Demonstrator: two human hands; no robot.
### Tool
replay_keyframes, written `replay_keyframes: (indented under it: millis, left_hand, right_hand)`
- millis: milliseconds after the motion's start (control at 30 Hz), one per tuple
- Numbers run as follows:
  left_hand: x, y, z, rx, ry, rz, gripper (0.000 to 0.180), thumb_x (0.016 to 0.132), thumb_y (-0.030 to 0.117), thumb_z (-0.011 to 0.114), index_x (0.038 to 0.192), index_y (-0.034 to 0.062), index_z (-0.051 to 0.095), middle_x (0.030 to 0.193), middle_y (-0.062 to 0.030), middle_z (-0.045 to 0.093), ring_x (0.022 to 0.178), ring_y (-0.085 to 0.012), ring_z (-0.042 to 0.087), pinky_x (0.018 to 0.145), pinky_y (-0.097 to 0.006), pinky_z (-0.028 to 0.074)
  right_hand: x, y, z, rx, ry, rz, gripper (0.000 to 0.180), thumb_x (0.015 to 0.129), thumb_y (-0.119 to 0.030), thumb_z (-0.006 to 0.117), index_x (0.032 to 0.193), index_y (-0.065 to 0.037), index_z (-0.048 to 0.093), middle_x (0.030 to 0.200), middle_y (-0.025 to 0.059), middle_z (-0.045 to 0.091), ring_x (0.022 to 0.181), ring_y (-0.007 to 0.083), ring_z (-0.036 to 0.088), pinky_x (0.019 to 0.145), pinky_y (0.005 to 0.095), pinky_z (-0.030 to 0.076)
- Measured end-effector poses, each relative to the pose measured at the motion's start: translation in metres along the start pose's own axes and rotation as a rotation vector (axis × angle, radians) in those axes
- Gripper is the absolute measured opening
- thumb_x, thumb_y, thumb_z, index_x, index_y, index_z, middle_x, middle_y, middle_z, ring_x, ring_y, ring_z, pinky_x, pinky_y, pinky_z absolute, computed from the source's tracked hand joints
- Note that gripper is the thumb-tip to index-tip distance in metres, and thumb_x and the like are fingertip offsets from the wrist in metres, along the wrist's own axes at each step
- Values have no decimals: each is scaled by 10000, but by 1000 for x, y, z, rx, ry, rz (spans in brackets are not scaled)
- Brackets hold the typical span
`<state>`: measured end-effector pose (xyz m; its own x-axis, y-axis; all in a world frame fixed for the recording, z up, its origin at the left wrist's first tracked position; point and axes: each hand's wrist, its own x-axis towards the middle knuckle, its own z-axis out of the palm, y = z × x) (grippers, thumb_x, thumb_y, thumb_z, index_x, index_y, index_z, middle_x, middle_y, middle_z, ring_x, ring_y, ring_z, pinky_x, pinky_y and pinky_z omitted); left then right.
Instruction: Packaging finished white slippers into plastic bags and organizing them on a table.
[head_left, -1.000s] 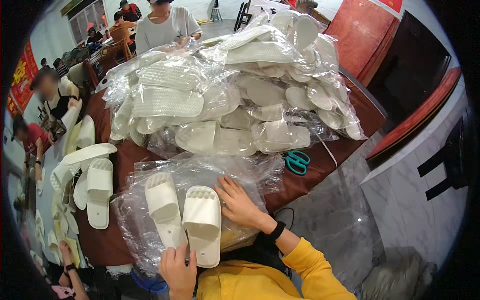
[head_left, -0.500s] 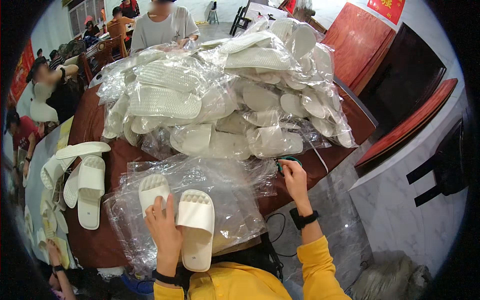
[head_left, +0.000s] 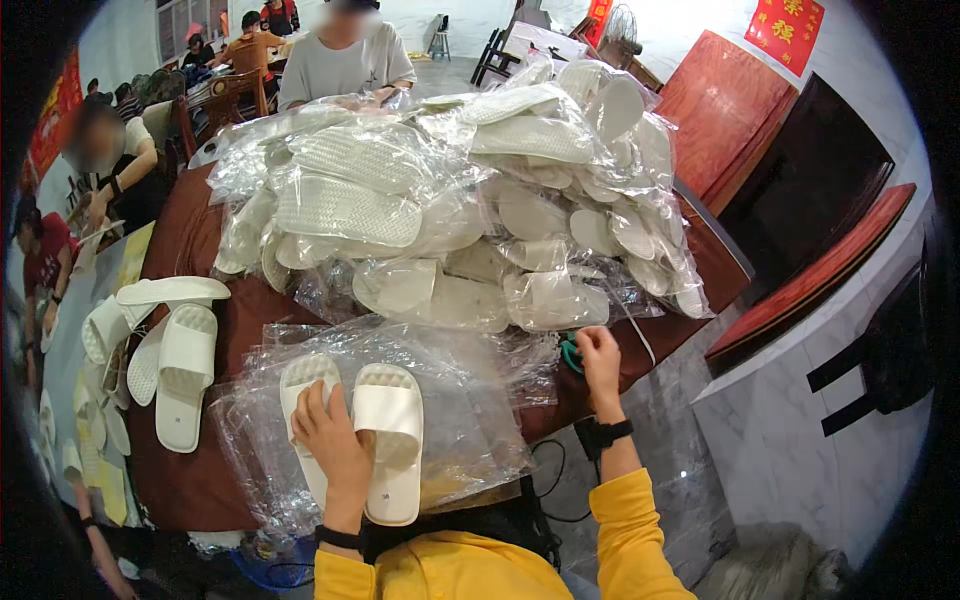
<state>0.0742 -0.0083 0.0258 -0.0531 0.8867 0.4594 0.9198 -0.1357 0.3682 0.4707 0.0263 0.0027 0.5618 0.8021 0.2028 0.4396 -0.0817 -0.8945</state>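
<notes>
Two white slippers lie side by side, toes away from me, on a stack of clear plastic bags (head_left: 470,400) at the table's near edge. My left hand (head_left: 336,440) is over the left slipper (head_left: 308,372), its fingers curled on the strap and hiding much of it. Beside its thumb is the right slipper (head_left: 390,440), with a wide smooth strap and a bumpy footbed. Farther right, my right hand (head_left: 601,368) has its fingers closed at a green loop handle (head_left: 570,352), which looks like part of a pair of scissors. The blades are not visible.
A big heap of bagged white slippers (head_left: 350,215) covers the back of the brown-covered table (head_left: 250,330). More loose slippers (head_left: 185,380) lie at the left. A person in a white shirt (head_left: 345,65) is across the table; others work at the left. Dark boards lean at the right.
My view has shifted slightly. My left hand's fingers have come closer together over the left slipper. My right hand has drawn slightly back toward me, with the green handle still at its fingertips.
</notes>
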Motion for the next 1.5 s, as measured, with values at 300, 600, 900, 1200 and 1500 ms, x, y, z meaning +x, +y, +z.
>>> replay_keyframes:
  millis: [300, 600, 900, 1200, 1500]
  left_hand:
    - [-2, -4, 0, -59, -29, 27, 662, 627, 30, 661, 1269, 11, 498, 1357, -177, 409, 1299, -408, 321, 1089, -566, 202]
    - [-2, -13, -3, -46, -45, -21, 719, 673, 83, 694, 1342, 15, 436, 1396, -190, 384, 1306, -408, 315, 1089, -569, 196]
    - [-51, -2, -117, -876, -379, -9, 561, 755, 60, 680, 1300, 45, 551, 1246, -174, 562, 1000, -302, 594, 892, -380, 476]
    - [-90, 25, -120, -1342, -576, -67, 161, 922, 93, 626, 1059, 9, 633, 998, -76, 657, 852, -162, 633, 757, -269, 504]
    - [-80, -6, -162, -646, -214, 385, 198, 804, 108, 634, 978, 16, 617, 1004, -98, 606, 924, -267, 608, 813, -343, 511]
  right_hand:
    - [19, -58, -200, 684, 466, -154, 165, 967, -216, 575, 1062, -83, 550, 1104, 87, 659, 743, 77, 558, 556, 167, 400]
    - [-89, -158, -241, 206, 973, -557, 322, 1008, -164, 492, 1269, 23, 502, 1195, 145, 595, 1099, 207, 590, 937, 276, 487]
    - [-198, -196, -16, 197, -236, -595, 84, 909, -41, 573, 936, -36, 493, 754, 180, 657, 543, 172, 590, 512, 260, 484]
    - [-219, -228, -1, 671, -180, -344, 123, 969, -147, 571, 944, -27, 569, 841, 170, 674, 565, 174, 576, 499, 237, 453]
    - [-178, -183, -36, 1233, -451, 86, 243, 984, -227, 564, 1163, -66, 527, 864, 76, 664, 650, 119, 583, 586, 168, 521]
